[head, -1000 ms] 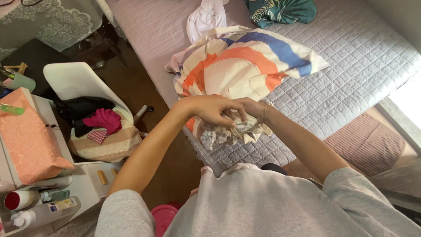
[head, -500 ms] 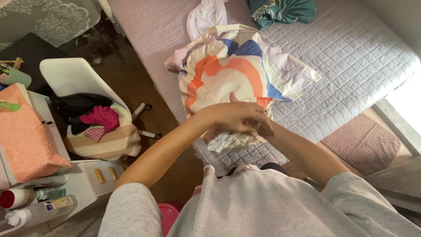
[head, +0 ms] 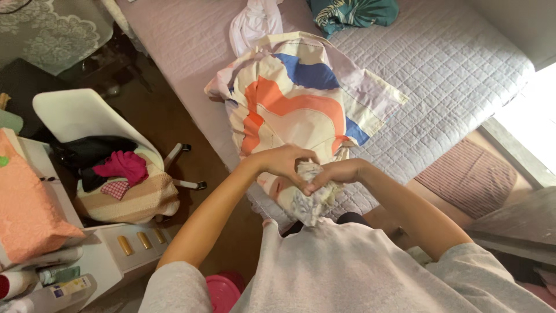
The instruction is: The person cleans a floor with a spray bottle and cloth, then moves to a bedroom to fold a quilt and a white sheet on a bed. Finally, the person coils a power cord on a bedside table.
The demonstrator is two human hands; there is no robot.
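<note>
both hands lower on pillowcase

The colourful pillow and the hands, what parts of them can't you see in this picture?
Head view:
- The near end of the pillow is hidden behind the left hand and right hand.
- The bunched cloth is crumpled, so its pattern and shape are unclear, and the person's grey shirt covers its lower edge.
- The fingertips are buried in the cloth.
- The white garment and green patterned cloth are cut off by the top edge.

A home bedroom — quilted bed, clothes-piled white chair, toiletries on a dresser
</note>
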